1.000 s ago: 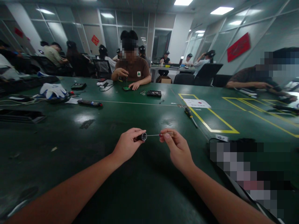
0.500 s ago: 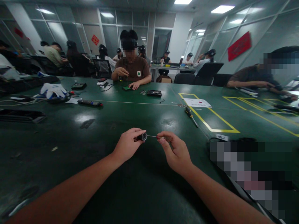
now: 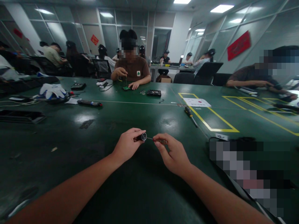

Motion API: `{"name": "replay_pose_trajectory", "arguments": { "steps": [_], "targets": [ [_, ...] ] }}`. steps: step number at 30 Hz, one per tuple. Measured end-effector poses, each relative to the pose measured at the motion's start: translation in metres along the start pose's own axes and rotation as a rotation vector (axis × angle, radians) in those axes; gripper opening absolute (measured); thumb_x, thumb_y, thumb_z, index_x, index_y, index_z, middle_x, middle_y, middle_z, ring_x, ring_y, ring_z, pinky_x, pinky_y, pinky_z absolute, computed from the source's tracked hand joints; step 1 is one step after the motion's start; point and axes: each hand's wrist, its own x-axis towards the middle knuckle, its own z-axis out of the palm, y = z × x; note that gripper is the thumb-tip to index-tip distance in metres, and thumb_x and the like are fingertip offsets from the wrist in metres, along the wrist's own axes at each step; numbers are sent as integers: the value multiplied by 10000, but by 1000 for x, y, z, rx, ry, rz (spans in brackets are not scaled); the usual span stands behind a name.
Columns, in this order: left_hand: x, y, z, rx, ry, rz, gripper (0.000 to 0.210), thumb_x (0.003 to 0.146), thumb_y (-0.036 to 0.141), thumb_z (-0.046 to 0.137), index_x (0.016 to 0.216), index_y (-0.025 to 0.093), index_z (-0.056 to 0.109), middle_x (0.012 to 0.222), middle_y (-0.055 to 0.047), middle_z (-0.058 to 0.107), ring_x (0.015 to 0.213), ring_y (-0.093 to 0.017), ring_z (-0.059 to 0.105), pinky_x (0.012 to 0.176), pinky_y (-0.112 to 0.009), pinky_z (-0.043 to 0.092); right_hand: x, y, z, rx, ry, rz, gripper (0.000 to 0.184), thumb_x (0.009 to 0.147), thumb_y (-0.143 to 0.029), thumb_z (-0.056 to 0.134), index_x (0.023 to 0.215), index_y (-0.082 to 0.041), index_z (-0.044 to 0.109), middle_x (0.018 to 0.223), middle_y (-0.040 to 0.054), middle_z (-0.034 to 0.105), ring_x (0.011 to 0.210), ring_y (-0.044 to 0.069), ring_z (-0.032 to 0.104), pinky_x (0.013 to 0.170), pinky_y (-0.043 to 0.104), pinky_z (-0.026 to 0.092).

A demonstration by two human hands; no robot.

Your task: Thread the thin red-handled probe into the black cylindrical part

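Note:
My left hand [image 3: 128, 143] is closed around a small black cylinder [image 3: 141, 137], whose round, silvery-rimmed end faces right. In the fingers of my right hand [image 3: 172, 151] is a small screwdriver [image 3: 161, 141] with a reddish see-through handle. Its thin shaft points left and reaches into the cylinder's end; how deep the tip sits is hidden. Both hands are held over the green table [image 3: 144, 193]. Farther off, to the right, lies a larger screwdriver [image 3: 191, 117] with a black and yellow handle.
Across the table a person [image 3: 133, 70] works on a green circuit board [image 3: 126, 88]. Near them lies a black device [image 3: 154, 93]. White gloves [image 3: 53, 91] and a dark pen-shaped tool [image 3: 90, 103] lie on the left. Yellow tape [image 3: 221, 130] and a paper sheet [image 3: 197, 102] are on the right.
My right hand has moved slightly left, toward the cylinder, and less of the screwdriver's shaft shows between them. My left hand stays nearly still.

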Motion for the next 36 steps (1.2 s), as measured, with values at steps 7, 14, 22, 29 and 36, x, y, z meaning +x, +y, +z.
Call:
{"name": "replay_pose_trajectory", "arguments": {
  "steps": [7, 14, 22, 29, 36],
  "targets": [
    [-1, 0, 1, 33, 0, -13, 426, 797, 61, 761, 1196, 211, 745, 1163, -49, 725, 1033, -194, 698, 934, -344, 582, -1, 0, 0, -96, 30, -70, 139, 1008, -199, 503, 1105, -221, 601, 963, 61, 711, 856, 197, 686, 787, 329, 538],
    [0, -2, 0, 24, 1, -20, 438, 798, 70, 760, 1205, 230, 741, 1158, -43, 717, 1008, -185, 699, 919, -342, 586, 0, 1, -1, -101, 35, -86, 137, 1010, -191, 513, 1115, -223, 595, 962, 44, 700, 844, 179, 680, 776, 302, 528],
    [1, -3, -2, 32, -10, -53, 443, 799, 86, 766, 1216, 235, 738, 1162, -37, 712, 1004, -179, 695, 935, -343, 577, -1, 3, 0, -105, 45, -47, 141, 1009, -193, 510, 1112, -213, 605, 955, 44, 705, 854, 182, 690, 788, 304, 528],
    [2, -1, -4, 55, -6, -76, 441, 793, 89, 770, 1208, 237, 741, 1161, -41, 718, 991, -189, 696, 936, -361, 574, 1, 2, 0, -115, 72, -9, 137, 1008, -218, 507, 1102, -211, 607, 949, 50, 715, 851, 191, 696, 782, 311, 534],
    [3, -6, -4, 64, 9, -80, 427, 792, 97, 767, 1195, 234, 745, 1154, -39, 715, 971, -184, 694, 895, -340, 571, 0, 4, 0, -123, 83, 53, 152, 1010, -249, 501, 1093, -205, 621, 953, 62, 722, 856, 204, 693, 786, 329, 538]
  ]
}}
